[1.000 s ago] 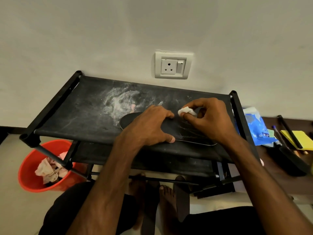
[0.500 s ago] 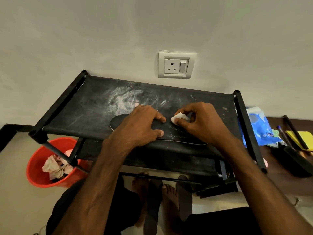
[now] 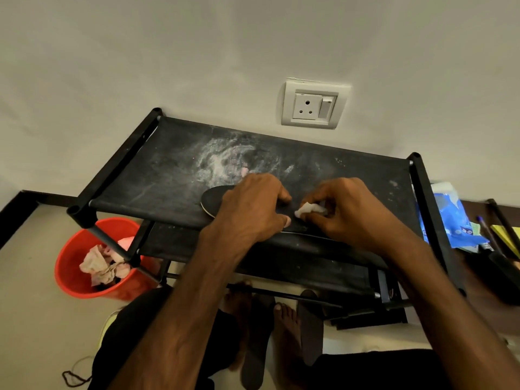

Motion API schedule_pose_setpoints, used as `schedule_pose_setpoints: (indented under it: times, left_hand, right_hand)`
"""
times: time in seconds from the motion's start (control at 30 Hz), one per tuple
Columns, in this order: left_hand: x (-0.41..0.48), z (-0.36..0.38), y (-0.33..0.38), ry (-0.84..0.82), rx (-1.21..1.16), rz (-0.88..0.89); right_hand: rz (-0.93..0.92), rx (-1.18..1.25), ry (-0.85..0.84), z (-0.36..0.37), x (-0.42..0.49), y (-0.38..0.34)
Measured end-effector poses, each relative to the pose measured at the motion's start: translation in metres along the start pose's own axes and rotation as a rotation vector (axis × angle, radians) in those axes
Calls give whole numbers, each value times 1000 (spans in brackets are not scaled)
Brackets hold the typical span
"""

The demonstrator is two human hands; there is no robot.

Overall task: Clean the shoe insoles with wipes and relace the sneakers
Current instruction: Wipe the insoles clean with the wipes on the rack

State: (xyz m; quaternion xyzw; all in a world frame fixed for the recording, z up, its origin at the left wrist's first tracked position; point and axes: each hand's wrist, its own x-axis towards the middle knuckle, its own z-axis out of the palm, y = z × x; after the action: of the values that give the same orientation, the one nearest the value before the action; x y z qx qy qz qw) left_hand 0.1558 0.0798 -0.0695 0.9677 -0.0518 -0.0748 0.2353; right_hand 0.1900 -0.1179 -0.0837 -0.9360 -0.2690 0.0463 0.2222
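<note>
A black insole (image 3: 214, 200) lies flat on the top shelf of a black fabric rack (image 3: 157, 175), near its front edge. My left hand (image 3: 253, 208) lies over its middle, fingers curled round its far edge and thumb pressed on its near side. My right hand (image 3: 349, 211) pinches a small crumpled white wipe (image 3: 308, 209) and holds it against the insole's surface, just right of my left thumb. Much of the insole is hidden under both hands.
A red bucket (image 3: 73, 266) with used wipes stands on the floor at the left. A blue wipes pack (image 3: 450, 218) lies to the right, beside pens and a yellow pad. A wall socket (image 3: 313, 104) sits above the rack. Two dark insoles (image 3: 257, 342) lie by my bare feet.
My right hand has drawn the wipe left and toward the near edge along the insole, closer to my left thumb. My left hand keeps holding the insole in place.
</note>
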Motion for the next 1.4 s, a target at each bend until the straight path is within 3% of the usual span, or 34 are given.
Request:
schedule_pose_setpoints:
  times: [0.3,0.57,0.83,0.93,1.1,1.3,1.4]
  left_hand:
    - [-8,1,10,-31,57,11]
    - [-10,1,11,-28,45,-8]
    - [-9,-2,14,-53,36,-23]
    - [-9,-1,13,-46,31,-24]
    - [-8,1,12,-23,62,-12]
    - [-7,1,12,-36,52,-23]
    - [-6,1,10,-36,51,-22]
  right_hand:
    - [129,-88,160,7,16,5]
    - [-5,95,-100,-10,-7,-3]
    - [156,-18,113,0,13,16]
    - [76,-4,62,-2,10,10]
    - [-63,113,-164,-11,-8,-5]
    - [-17,32,30,0,2,1]
    - [-76,62,-84,-2,0,-2]
